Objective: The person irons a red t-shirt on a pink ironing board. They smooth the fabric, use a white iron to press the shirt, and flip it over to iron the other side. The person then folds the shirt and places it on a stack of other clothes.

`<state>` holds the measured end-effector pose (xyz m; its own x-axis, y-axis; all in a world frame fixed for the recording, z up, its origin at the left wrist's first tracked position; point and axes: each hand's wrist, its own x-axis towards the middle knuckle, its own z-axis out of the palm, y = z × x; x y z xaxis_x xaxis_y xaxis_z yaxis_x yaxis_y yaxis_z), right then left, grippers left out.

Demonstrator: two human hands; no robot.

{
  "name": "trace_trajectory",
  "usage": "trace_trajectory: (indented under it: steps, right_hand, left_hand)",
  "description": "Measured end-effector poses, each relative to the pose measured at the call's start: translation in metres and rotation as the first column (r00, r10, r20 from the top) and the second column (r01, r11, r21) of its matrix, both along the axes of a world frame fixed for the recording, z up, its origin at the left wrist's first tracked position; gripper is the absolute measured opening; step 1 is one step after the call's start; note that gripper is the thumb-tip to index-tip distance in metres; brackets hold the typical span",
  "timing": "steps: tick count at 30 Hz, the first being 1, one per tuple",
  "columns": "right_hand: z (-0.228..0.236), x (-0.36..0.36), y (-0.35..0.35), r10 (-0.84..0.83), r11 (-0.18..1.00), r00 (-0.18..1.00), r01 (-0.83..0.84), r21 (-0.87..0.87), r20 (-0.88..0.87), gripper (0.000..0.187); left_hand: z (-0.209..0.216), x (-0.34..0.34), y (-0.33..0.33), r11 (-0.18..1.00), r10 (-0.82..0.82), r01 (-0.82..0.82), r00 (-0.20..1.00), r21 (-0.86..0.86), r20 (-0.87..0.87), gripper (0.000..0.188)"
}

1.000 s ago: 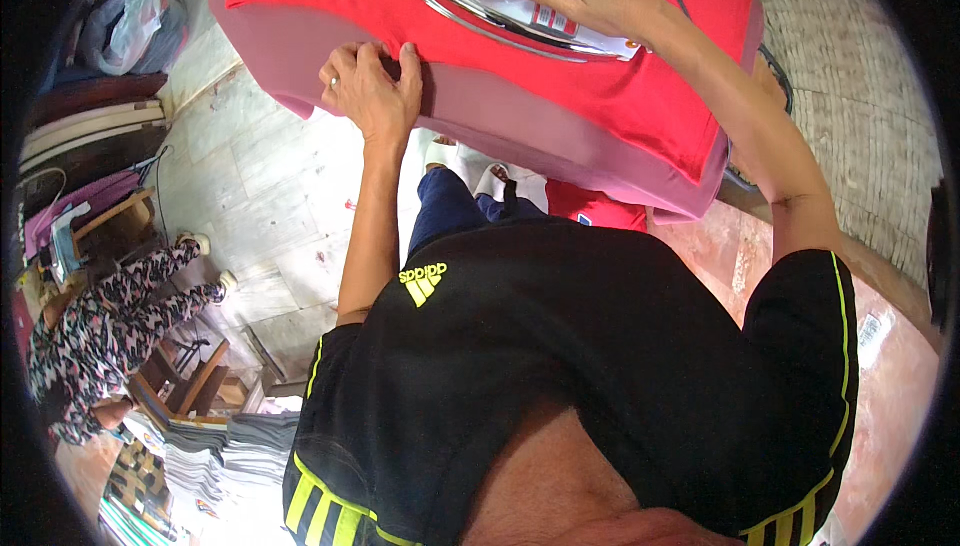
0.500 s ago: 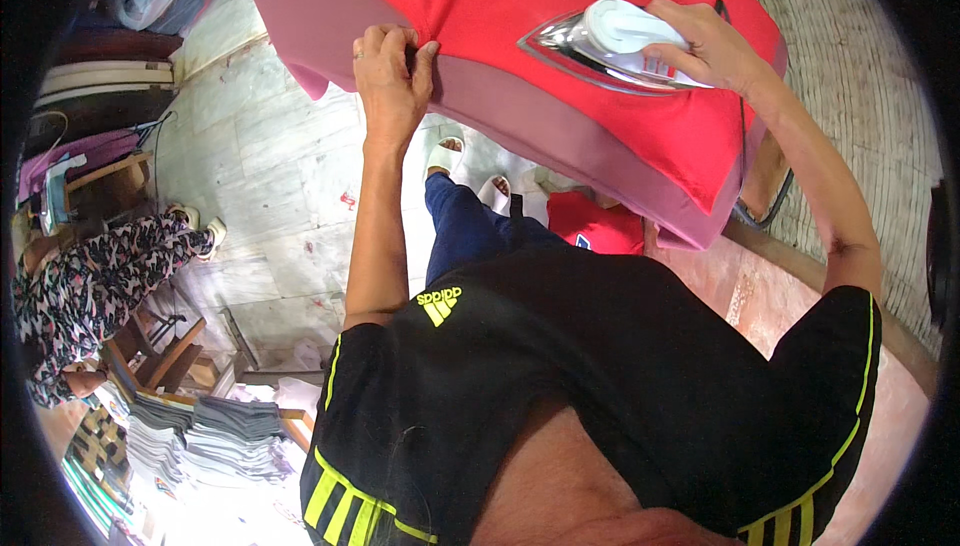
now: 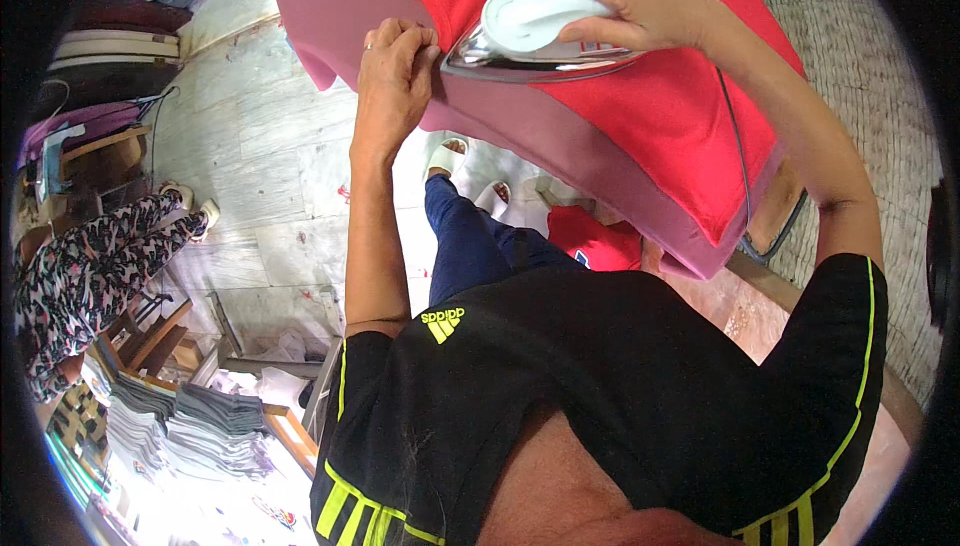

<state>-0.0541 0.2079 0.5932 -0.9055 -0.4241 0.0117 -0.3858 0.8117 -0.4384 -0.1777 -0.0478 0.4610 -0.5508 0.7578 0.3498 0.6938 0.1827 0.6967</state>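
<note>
A red garment (image 3: 660, 131) lies spread over a table covered with a mauve cloth (image 3: 500, 111). My right hand (image 3: 645, 1) is wrapped round the handle of a white clothes iron (image 3: 522, 21). The iron's shiny soleplate rests low on the garment near its edge, its pointed tip close beside my left hand (image 3: 393, 71). That hand is closed in a pinch at the garment's near-left edge, thumb against fingers. The bit of fabric between its fingertips is mostly hidden.
The iron's dark cord (image 3: 738, 141) hangs over the table's right side. Below the near edge lies a red cloth (image 3: 592, 238). At lower left are stacks of folded grey clothes (image 3: 215, 426). A person in patterned trousers (image 3: 110, 256) is at the left.
The iron has slid left along the garment in my right hand, its tip coming up to my left hand. My left hand stays at the fabric edge.
</note>
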Motion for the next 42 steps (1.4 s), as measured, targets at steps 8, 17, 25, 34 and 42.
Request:
trace_trajectory:
  steps: [8,17,25,34,42]
  right_hand:
    - [-0.011,0.02,-0.01,-0.141,0.989,0.99,0.141,0.044,0.013,0.037]
    - [0.005,0.073,-0.036,-0.488,0.87,0.856,0.494,0.012,0.172,0.039]
    - [-0.001,0.092,-0.08,-0.768,0.582,0.564,0.812,-0.035,0.303,0.036]
    - [-0.002,0.071,-0.105,-0.865,0.292,0.335,0.942,-0.167,0.374,0.028]
    - [-0.013,-0.025,-0.124,-0.897,0.343,0.378,0.922,-0.179,0.229,0.038]
  left_hand:
    - [0.024,-0.077,0.02,0.977,0.203,-0.194,0.973,-0.091,0.109,0.027]
    - [-0.01,-0.252,0.076,0.826,0.348,-0.485,0.839,-0.287,-0.418,0.061]
    - [-0.006,-0.31,0.074,0.981,-0.166,0.193,0.892,-0.021,0.421,0.035]
    - [-0.016,-0.322,0.071,0.994,-0.028,0.033,0.999,-0.103,0.045,0.035]
    - [-0.013,-0.326,0.066,0.992,0.006,0.003,0.998,-0.125,0.067,0.035]
